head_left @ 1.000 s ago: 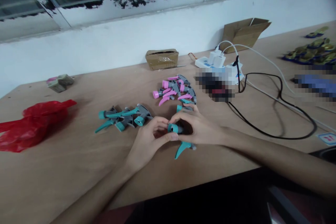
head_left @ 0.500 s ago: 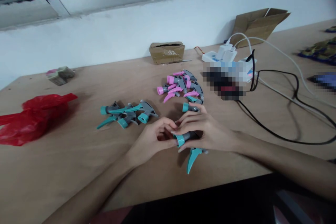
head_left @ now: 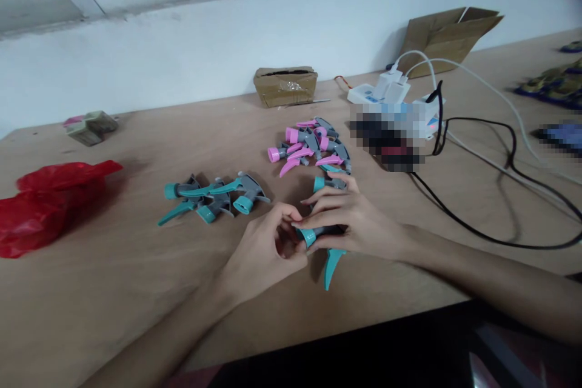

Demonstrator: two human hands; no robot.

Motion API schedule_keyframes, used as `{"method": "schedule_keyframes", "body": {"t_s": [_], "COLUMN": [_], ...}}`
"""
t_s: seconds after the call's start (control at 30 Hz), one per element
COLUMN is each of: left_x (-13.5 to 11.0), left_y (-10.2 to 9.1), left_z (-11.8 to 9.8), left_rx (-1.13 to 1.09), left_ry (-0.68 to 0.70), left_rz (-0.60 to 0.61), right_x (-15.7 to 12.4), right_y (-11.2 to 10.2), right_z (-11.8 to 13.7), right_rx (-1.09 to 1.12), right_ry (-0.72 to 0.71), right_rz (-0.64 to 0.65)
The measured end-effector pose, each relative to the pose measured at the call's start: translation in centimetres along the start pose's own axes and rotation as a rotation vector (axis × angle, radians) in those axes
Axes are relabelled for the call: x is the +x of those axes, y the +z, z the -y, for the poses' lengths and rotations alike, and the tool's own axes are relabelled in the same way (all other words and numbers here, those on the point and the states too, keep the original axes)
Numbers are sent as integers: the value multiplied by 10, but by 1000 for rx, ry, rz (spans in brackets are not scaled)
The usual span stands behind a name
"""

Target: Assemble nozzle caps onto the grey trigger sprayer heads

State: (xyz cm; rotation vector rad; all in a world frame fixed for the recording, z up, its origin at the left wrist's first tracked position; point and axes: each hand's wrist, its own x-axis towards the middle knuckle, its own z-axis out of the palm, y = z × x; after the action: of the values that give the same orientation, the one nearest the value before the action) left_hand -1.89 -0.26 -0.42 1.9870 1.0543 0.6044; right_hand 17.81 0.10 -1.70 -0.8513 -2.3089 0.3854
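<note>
My right hand (head_left: 354, 224) grips a grey spray trigger head with a teal nozzle cap and a teal lever (head_left: 324, 248) just above the wooden table (head_left: 136, 291). My left hand (head_left: 266, 248) pinches at the teal nozzle end of the same trigger head. To the left lies a small pile of teal-and-grey trigger heads (head_left: 211, 197). Behind my hands lies a pile of pink-and-grey trigger heads (head_left: 309, 145), with one teal one (head_left: 328, 183) at its near edge by my right fingers.
A red plastic bag (head_left: 50, 197) lies at the far left. A small taped box (head_left: 285, 85) and an open carton (head_left: 448, 30) stand against the white wall. A power strip with chargers (head_left: 386, 92) and black and white cables (head_left: 509, 163) lie on the right.
Both hands have stayed on the teal trigger head, turning it slightly; its lever now points more straight down. The view has tilted a little downward and shifted.
</note>
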Motion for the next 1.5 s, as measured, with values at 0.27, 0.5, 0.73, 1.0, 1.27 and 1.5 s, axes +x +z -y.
{"method": "schedule_keyframes", "body": {"t_s": [0.27, 0.5, 0.73, 1.0, 1.27, 1.5], "left_x": [-4, -6, -2, 5, -1, -5], "left_y": [5, 7, 6, -16, -16, -12], "left_z": [1, 3, 2, 7, -10, -10], "left_rx": [59, 455, 568, 327, -96, -153], "left_ry": [-20, 115, 342, 70, -29, -69], "left_rz": [-109, -333, -325, -490, -352, -191], "right_x": [0, -4, -3, -3, -1, -2], "right_y": [3, 11, 12, 1, -1, -1], "right_z": [4, 6, 9, 5, 7, 9], "right_rx": [-91, -193, -215, -40, 127, 82], "right_ry": [44, 58, 103, 214, 163, 77], "right_rz": [-85, -191, -167, -239, -269, -240]}}
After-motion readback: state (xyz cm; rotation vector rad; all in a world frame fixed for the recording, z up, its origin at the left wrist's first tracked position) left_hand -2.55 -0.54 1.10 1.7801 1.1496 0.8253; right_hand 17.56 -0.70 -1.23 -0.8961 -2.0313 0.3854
